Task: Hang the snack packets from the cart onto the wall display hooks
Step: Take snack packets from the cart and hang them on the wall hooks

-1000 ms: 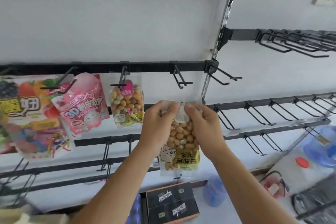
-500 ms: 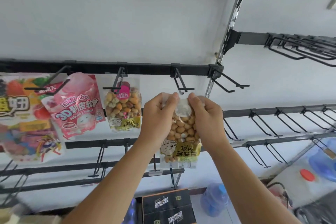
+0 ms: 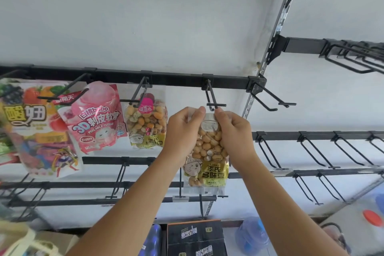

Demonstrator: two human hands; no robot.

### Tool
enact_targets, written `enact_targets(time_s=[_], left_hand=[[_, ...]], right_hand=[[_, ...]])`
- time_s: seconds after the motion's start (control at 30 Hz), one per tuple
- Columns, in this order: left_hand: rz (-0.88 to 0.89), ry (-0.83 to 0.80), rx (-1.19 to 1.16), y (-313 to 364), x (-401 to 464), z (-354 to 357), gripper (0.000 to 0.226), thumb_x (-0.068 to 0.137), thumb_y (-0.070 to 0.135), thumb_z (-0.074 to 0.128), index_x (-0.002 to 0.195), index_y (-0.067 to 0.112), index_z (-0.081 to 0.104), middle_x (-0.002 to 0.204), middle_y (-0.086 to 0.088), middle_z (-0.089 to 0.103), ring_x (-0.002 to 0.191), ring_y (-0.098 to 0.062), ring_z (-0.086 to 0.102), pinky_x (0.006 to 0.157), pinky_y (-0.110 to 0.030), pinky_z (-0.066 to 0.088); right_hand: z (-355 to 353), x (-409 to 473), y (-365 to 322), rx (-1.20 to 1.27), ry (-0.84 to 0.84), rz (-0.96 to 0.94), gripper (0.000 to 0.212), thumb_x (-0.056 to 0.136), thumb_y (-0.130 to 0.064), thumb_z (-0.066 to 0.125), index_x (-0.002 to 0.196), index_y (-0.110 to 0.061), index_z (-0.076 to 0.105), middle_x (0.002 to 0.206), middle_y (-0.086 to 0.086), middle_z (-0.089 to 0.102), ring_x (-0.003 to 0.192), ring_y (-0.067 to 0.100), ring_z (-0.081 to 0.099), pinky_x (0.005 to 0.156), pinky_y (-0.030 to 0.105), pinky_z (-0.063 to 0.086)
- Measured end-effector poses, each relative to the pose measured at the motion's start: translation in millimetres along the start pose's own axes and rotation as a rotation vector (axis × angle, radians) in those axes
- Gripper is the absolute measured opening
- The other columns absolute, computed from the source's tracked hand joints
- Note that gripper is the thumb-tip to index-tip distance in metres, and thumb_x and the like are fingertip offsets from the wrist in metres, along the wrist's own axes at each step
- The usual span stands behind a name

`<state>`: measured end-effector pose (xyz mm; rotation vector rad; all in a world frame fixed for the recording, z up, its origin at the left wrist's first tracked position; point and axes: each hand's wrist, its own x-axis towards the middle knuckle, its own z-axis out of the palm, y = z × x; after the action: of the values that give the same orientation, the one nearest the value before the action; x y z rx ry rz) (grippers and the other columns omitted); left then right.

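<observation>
Both hands hold the bean packet (image 3: 205, 151) up at the tip of a wall hook (image 3: 214, 104).

My left hand (image 3: 182, 131) and right hand (image 3: 234, 133) each pinch a top corner of the packet, fingers curled round the clear header. The packet's upper edge sits just beneath the hook's crossbar, touching or nearly so; I cannot tell whether the hang hole has met the tip. Bare wall lies to the right, up to the next hook (image 3: 270, 97); a hung bean packet (image 3: 147, 124) is near on the left. The pink fudge packet (image 3: 95, 118) hangs further left. The fruit packet (image 3: 27, 114) is blurred and cut off at the frame edge.
</observation>
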<state>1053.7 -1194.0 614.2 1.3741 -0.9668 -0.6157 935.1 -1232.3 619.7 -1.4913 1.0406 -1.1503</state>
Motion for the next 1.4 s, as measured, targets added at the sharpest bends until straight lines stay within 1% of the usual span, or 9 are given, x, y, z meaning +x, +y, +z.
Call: enact_targets(time_s=[0.13,0.27,0.5,0.67,0.83,1.0,1.13,1.23,1.4], left_hand=[[0.006,0.041,0.053,-6,15,3,0.030,0.096,0.042,0.059,0.088,0.015,0.070,0.076,-0.003,0.070,0.063,0.002,0.062,0.070,-0.026,0.053],[-0.002,0.097,0.062,-8,33,10,0.033,0.095,0.047,0.060,0.088,0.015,0.069,0.079,0.001,0.069,0.074,-0.005,0.065,0.073,-0.031,0.054],[-0.050,0.139,0.045,-15,57,24,0.033,0.097,0.048,0.056,0.098,0.016,0.065,0.091,0.001,0.068,0.089,-0.016,0.066,0.083,-0.037,0.057],[-0.040,0.122,0.054,-17,67,26,0.032,0.097,0.049,0.055,0.095,0.018,0.064,0.089,0.002,0.067,0.085,-0.014,0.065,0.069,-0.027,0.050],[0.020,0.128,0.105,-21,69,24,0.032,0.097,0.049,0.054,0.097,0.018,0.063,0.086,0.012,0.062,0.080,-0.002,0.058,0.064,-0.015,0.041],[0.037,0.117,0.131,-32,60,25,0.022,0.098,0.046,0.055,0.100,0.024,0.057,0.084,0.018,0.059,0.076,0.002,0.058,0.057,-0.007,0.042],[0.002,0.083,0.163,-43,51,24,0.029,0.096,0.046,0.057,0.111,0.023,0.048,0.086,0.020,0.056,0.075,0.006,0.055,0.056,-0.003,0.042],[-0.015,0.061,0.198,-54,37,23,0.038,0.097,0.043,0.058,0.123,0.019,0.047,0.100,0.011,0.061,0.086,-0.004,0.060,0.061,-0.007,0.041],[-0.018,0.001,0.310,-74,-8,14,0.051,0.099,0.032,0.057,0.144,0.020,0.036,0.139,0.001,0.051,0.123,-0.016,0.053,0.091,-0.020,0.040]], right_hand=[[2,15,7,-0.088,0.035,-0.015,0.032,0.098,-0.038,0.056,0.073,-0.019,0.061,0.067,0.000,0.062,0.067,0.015,0.065,0.064,0.034,0.057],[8,32,7,-0.135,0.106,-0.021,0.019,0.097,-0.032,0.055,0.083,-0.021,0.063,0.084,0.003,0.070,0.081,0.020,0.067,0.077,0.039,0.058],[15,59,5,-0.256,0.119,-0.004,0.039,0.097,-0.050,0.055,0.095,-0.013,0.065,0.087,0.002,0.069,0.078,0.015,0.061,0.071,0.031,0.051],[15,68,7,-0.293,0.119,0.003,0.042,0.097,-0.050,0.055,0.090,-0.010,0.064,0.084,0.008,0.069,0.074,0.018,0.061,0.066,0.030,0.049],[21,69,10,-0.293,0.134,0.018,0.040,0.097,-0.053,0.053,0.083,-0.016,0.060,0.072,-0.004,0.062,0.067,0.012,0.056,0.058,0.024,0.038],[27,59,26,-0.232,0.181,0.026,0.027,0.098,-0.047,0.054,0.094,-0.022,0.061,0.083,0.003,0.069,0.076,0.020,0.068,0.065,0.032,0.057],[29,46,39,-0.308,0.195,0.022,0.025,0.100,-0.038,0.052,0.111,-0.016,0.058,0.083,-0.004,0.066,0.071,0.010,0.060,0.051,0.013,0.040],[23,29,47,-0.353,0.162,0.044,0.036,0.099,-0.045,0.051,0.126,-0.021,0.052,0.098,-0.011,0.060,0.087,0.007,0.057,0.069,0.018,0.040],[13,-4,65,-0.476,0.069,0.029,0.036,0.100,-0.039,0.051,0.132,-0.022,0.052,0.123,-0.006,0.063,0.117,0.015,0.057,0.084,0.026,0.041]])
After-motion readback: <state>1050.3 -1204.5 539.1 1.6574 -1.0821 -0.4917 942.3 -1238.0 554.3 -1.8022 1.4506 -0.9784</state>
